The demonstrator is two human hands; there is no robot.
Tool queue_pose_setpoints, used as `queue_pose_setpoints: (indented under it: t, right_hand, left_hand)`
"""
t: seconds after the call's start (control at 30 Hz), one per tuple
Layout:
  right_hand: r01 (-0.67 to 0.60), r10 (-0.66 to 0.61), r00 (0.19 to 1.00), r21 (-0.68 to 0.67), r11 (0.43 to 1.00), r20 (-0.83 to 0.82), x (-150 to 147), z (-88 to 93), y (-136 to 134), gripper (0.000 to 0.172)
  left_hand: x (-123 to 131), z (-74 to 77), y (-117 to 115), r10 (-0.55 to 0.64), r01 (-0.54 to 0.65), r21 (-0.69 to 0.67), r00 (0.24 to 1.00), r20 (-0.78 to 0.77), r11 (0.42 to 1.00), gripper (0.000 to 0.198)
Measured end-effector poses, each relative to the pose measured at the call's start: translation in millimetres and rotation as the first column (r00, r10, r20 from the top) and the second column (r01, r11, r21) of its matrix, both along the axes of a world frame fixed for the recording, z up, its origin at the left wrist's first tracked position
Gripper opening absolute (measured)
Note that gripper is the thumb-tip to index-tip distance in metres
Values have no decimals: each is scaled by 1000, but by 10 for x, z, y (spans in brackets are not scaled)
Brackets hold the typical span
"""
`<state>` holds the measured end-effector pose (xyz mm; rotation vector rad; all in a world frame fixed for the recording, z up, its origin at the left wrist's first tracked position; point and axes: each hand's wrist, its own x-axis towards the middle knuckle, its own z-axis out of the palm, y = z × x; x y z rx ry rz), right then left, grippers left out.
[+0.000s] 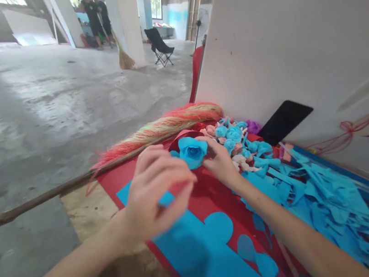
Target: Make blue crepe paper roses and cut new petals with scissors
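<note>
A blue paper flower (192, 152) with curled petals is in the fingers of my right hand (221, 160), facing up. To its left, my left hand (162, 190) hangs in front of the flower, blurred by motion. Its thumb and forefinger tips come together in a pinch, and whatever is between them cannot be made out. Beneath both hands lies a blue paper sheet (189, 244) with a scalloped edge, spread over a red surface (220, 188). Loose rounded blue petals (266, 264) lie beside the sheet.
Finished blue and pink paper flowers (234, 133) are heaped behind my right hand, with blue paper scraps (317, 192) to the right. A black phone-like slab (286, 122) leans on a white board (294, 34). A wooden pole (41, 204) crosses left; people (93, 15) stand far off.
</note>
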<state>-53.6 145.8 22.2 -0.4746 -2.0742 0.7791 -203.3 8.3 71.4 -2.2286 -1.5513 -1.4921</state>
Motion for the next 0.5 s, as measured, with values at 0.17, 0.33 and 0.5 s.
queue_pose_setpoints:
  t: [0.17,0.33,0.5]
  right_hand:
    - [-21,17,999,-94,995,-39,-25,-31,54,26]
    - [-71,59,996,-192,979,-64,-12,-13,92,22]
    - [-162,147,987,-324,932,-69,51,-3,139,23]
  left_hand:
    - [-119,-165,478,75,-57,-170,992,98,984,13]
    - [-130,-291,660,95,-68,-218,989,113,974,27]
    - [-79,-306,738,106,-84,-225,991,86,971,37]
